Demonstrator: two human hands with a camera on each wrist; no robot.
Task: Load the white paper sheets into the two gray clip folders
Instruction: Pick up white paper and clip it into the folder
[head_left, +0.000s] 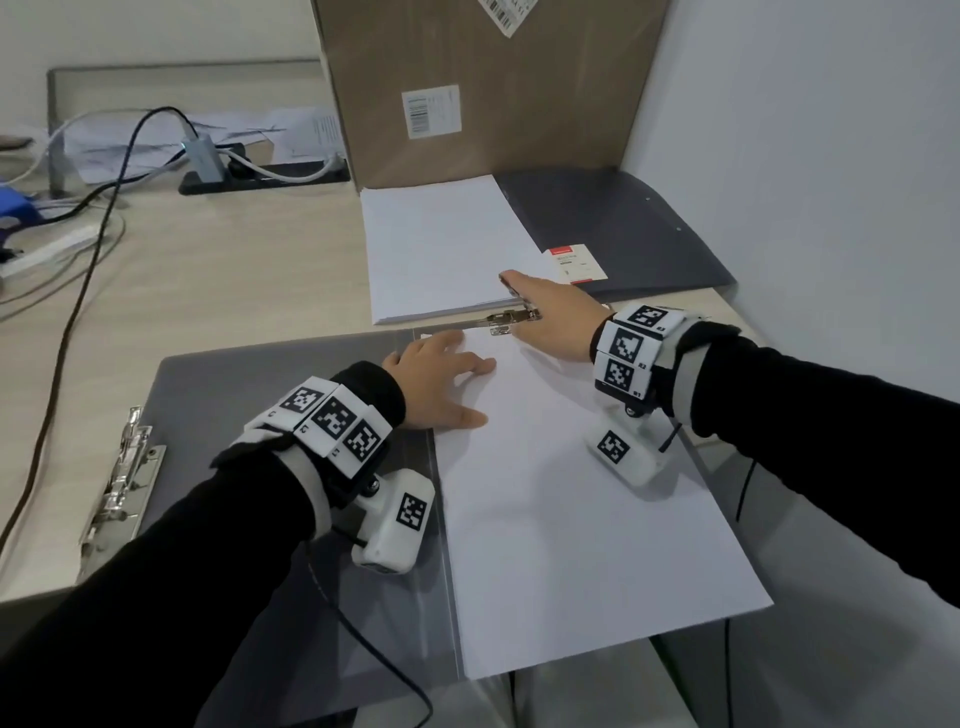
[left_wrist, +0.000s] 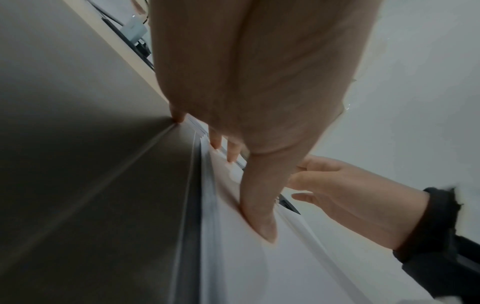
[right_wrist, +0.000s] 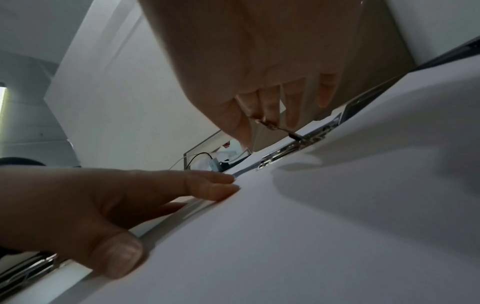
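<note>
An open gray clip folder (head_left: 234, 405) lies in front of me with white paper sheets (head_left: 571, 493) on its right half. My left hand (head_left: 441, 384) rests flat on the sheets' upper left corner, fingers spread and straight (left_wrist: 259, 218). At the folder's top edge sits a metal clip (head_left: 506, 319). My right hand (head_left: 540, 312) is curled over it, and its fingertips (right_wrist: 270, 111) pinch the clip's lever (right_wrist: 278, 128), which stands raised. A stack of white paper (head_left: 441, 249) lies just beyond. The second gray folder (head_left: 623, 223) is shut at the back right.
A large cardboard box (head_left: 483, 88) stands behind the paper stack. A wall runs close along the right. Another metal clip (head_left: 122, 478) sits on the open folder's left edge. Cables and a power strip (head_left: 260, 176) lie at the back left of the wooden desk (head_left: 234, 270).
</note>
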